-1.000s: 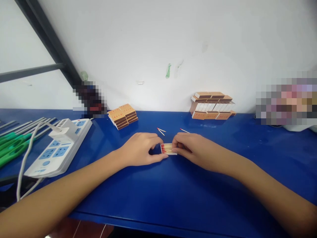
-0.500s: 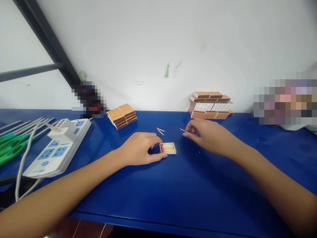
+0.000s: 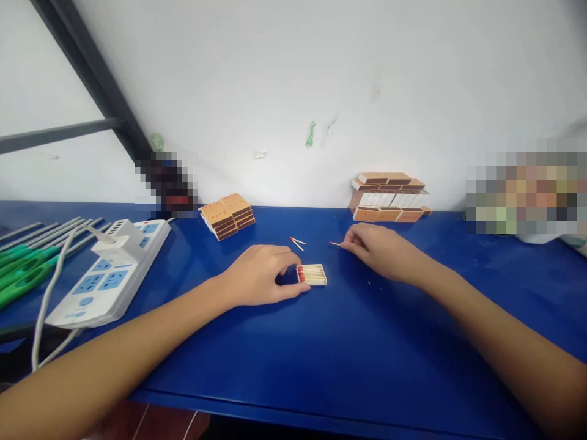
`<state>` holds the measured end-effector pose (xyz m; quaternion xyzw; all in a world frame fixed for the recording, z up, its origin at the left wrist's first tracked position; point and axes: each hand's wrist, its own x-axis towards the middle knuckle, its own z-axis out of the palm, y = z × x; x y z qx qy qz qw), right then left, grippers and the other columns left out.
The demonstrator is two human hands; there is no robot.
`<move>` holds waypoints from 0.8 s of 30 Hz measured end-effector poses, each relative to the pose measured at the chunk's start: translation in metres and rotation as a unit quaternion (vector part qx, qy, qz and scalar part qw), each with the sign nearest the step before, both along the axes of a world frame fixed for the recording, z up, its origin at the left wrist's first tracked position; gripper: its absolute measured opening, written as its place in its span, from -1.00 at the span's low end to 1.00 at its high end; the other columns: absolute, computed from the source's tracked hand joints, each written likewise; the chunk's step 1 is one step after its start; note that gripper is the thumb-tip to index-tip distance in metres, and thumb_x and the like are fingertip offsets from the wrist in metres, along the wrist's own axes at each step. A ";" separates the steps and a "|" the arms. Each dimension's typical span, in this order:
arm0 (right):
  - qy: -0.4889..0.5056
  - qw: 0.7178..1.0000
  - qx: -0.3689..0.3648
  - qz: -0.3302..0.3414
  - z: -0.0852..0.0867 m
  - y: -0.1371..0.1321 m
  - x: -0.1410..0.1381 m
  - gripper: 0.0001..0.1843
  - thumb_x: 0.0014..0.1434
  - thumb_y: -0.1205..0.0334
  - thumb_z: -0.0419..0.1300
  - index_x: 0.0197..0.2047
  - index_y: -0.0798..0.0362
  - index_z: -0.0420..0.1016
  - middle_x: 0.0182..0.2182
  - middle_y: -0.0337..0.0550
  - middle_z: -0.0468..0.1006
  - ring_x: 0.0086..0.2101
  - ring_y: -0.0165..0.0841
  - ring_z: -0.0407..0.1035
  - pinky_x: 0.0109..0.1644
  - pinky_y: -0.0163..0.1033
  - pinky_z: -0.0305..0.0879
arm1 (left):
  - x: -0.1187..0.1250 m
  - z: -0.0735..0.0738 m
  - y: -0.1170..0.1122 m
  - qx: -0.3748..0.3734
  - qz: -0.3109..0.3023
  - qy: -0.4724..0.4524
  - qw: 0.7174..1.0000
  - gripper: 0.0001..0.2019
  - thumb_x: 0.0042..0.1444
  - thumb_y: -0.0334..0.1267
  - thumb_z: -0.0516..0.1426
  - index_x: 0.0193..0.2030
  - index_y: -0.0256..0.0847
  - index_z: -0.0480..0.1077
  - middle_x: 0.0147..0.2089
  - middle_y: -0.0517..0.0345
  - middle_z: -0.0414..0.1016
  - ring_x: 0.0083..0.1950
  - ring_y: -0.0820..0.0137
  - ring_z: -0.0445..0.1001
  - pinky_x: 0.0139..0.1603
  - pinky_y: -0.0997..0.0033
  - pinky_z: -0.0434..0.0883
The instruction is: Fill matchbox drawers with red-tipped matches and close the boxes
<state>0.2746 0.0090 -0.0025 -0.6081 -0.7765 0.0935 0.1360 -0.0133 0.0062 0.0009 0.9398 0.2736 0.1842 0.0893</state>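
Note:
My left hand point(image 3: 263, 276) grips the left end of a small white matchbox tray point(image 3: 326, 278) between thumb and fingers. Several red-headed matches point(image 3: 313, 273) lie side by side in the tray, their heads to the left. To the right, my right hand point(image 3: 380, 249) pinches a single match point(image 3: 335, 244) by its plain end, the head pointing left, just above or at the blue tabletop. Two loose matches point(image 3: 298, 243) lie on the table behind the tray, between my hands.
A stack of matchboxes point(image 3: 227, 215) sits at the back left, and a taller pile of matchboxes point(image 3: 389, 197) stands against the wall point(image 3: 275, 79). On the left are a white power strip point(image 3: 107, 278) with a cable and several green-handled tools point(image 3: 27, 269). The blue table point(image 3: 298, 354) ends at a front edge.
My right thumb and fingers have closed together on the match, which has tipped flatter and shifted slightly left. My left hand and the tray stay in place.

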 end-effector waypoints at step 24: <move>0.106 0.977 -0.032 0.181 0.012 -0.038 -0.040 -0.83 0.40 0.27 0.08 -0.20 0.00 0.48 -0.26 -0.18 0.48 -0.31 -0.38 0.34 -0.23 -0.25 0.22 | 0.000 -0.001 0.000 0.002 0.008 -0.001 1.000 -0.68 0.26 0.05 0.21 -0.16 -0.20 0.54 -0.40 0.23 0.45 -0.40 0.45 0.40 -0.40 0.41 0.24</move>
